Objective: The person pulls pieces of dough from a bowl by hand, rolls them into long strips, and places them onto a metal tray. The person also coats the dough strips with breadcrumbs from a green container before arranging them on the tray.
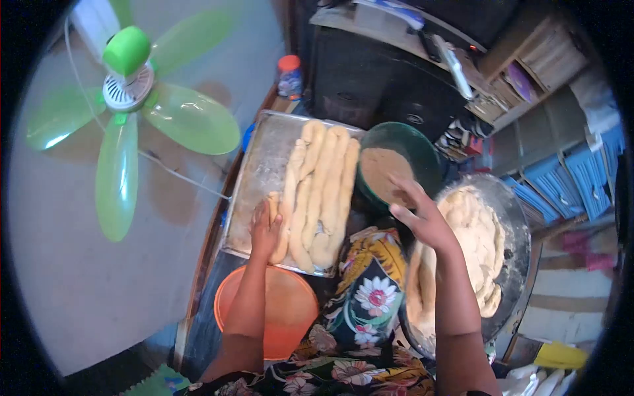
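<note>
Long pale ropes of dough (pixel 317 191) lie side by side on a metal tray (pixel 261 142). My left hand (pixel 265 231) rests at the tray's left part, its fingers apart, touching a short dough piece (pixel 273 206). Over the right side of a green bowl (pixel 432 158) is my right hand (pixel 422 214), with fingers spread and nothing visible in them. Brown powder or crumbs (pixel 383 173) fill part of that bowl. To the right, a large dark round pan (pixel 518 241) holds a mass of pale dough (pixel 472 231).
An orange basin (pixel 290 303) stands below the tray. Flowered cloth (pixel 376 290) covers my lap between basin and pan. A green-bladed fan (pixel 129 89) is at the upper left. A red-lidded jar (pixel 289 76) stands behind the tray, beside a black cabinet (pixel 376 86).
</note>
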